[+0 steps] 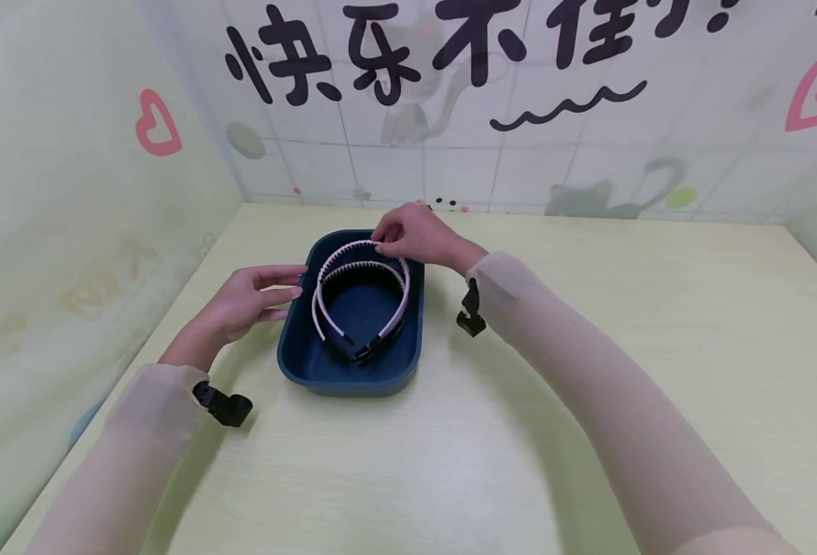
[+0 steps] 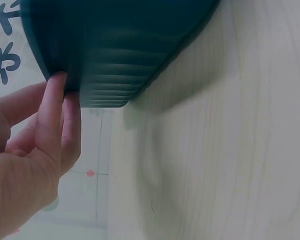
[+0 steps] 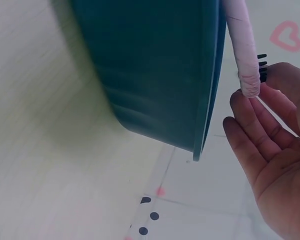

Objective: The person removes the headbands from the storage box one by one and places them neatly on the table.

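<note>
A dark blue plastic bin [image 1: 353, 387] stands on the table, with what look like two pale pink toothed headbands in it. The upper headband [image 1: 342, 250] arches high toward the far rim; the lower headband [image 1: 363, 265] lies beneath it. My right hand [image 1: 422, 235] pinches the upper one near the top of its arch. In the right wrist view, its wrapped band [image 3: 244, 55] and black teeth show at the fingertips. On the bin's left side, my left hand [image 1: 245, 301] touches the wall with fairly straight fingers, also seen against the bin [image 2: 115, 50] in the left wrist view.
The pale wooden table [image 1: 630, 370] stretches to the right and in front of the bin. A printed curtain [image 1: 464, 169] hangs along the back edge, and another printed sheet [image 1: 68, 254] borders the left. Black wrist mounts [image 1: 224, 405] jut from both sleeves.
</note>
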Motion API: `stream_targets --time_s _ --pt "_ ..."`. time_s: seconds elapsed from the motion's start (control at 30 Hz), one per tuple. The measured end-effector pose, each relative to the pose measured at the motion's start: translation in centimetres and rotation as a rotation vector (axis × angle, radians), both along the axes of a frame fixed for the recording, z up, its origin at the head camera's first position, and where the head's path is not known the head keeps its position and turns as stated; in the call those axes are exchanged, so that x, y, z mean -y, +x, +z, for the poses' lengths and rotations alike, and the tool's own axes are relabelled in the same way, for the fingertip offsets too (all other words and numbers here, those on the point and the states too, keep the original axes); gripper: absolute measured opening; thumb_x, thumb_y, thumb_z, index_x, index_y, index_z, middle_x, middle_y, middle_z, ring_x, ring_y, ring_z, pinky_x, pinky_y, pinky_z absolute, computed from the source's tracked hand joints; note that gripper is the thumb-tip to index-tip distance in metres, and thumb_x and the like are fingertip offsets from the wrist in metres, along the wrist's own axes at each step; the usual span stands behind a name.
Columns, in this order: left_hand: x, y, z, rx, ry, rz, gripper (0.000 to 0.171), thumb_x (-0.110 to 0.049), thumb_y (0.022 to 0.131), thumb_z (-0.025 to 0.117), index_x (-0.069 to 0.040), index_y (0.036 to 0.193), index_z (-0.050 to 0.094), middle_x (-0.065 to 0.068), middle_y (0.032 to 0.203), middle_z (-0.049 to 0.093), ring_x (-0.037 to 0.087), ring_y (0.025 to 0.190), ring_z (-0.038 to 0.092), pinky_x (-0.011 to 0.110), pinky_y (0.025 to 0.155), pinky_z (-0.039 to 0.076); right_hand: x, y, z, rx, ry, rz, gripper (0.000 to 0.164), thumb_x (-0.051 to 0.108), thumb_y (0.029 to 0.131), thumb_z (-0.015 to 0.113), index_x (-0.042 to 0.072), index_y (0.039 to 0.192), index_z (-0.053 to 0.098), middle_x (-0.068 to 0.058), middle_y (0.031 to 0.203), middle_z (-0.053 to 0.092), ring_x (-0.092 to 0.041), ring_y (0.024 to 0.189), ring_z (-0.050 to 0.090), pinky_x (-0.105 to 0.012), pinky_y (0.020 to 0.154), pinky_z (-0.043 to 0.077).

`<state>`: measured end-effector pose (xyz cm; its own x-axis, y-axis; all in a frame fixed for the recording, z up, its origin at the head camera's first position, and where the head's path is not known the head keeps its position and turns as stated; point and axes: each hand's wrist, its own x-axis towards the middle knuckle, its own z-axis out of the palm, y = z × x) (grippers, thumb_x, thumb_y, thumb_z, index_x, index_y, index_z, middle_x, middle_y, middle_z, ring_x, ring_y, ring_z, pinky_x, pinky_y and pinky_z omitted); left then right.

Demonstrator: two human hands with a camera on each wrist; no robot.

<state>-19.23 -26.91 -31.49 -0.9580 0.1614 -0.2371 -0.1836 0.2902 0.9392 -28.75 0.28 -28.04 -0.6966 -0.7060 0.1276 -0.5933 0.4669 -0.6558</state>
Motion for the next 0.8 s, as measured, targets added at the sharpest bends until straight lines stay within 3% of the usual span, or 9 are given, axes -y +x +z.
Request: stream_targets --time_s 0.8 --pt "0.1 0.0 -0.2 -0.006 0.009 -0.004 0.053 -0.014 0.09 0.059 -0.001 0.138 0.039 0.007 0.127 0.044 0.004 0.095 0.055 0.021 0.074 0.051 -3.4 -1.2 3.6 -0.054 -0.03 -0.082 0.021 0.012 0.086 0.064 0.002 0.104 0.068 -0.008 0.092 0.066 -0.014 0.08 0.06 -0.025 0.073 0.049"
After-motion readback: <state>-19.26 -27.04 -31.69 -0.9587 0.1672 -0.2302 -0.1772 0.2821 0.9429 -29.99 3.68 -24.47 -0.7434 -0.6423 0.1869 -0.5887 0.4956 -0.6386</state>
